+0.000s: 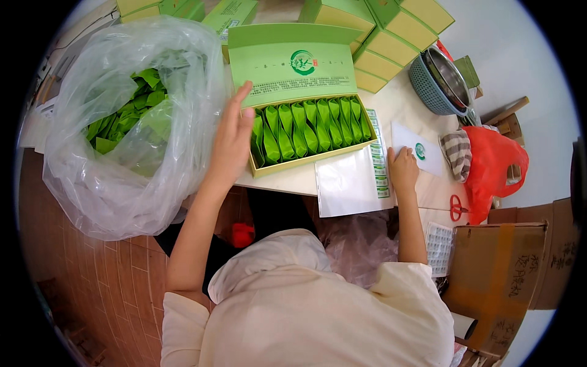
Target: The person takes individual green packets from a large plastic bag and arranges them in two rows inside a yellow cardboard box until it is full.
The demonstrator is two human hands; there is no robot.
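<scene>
An open green carton [293, 61] stands in front of me on the table, its lid raised at the back. Bright green packets [310, 125] fill it in a tight upright row. Beside its left end is my left hand [231, 137], fingers stretched out and thumb close to the corner where lid and tray meet; it holds nothing. To the right, my right hand [403, 169] has its bent fingers on the near left edge of a white card [420, 147] with a round green print. The card lies on the table, and its edge is partly hidden under the fingers.
A clear plastic bag [67, 153] of loose green packets stands at left. Sticker sheets [351, 183] lie right of the carton. Closed green boxes [391, 49] are stacked behind. A blue basket [428, 88], red bag [495, 159], red scissors [456, 208] and cardboard box [495, 281] are at right.
</scene>
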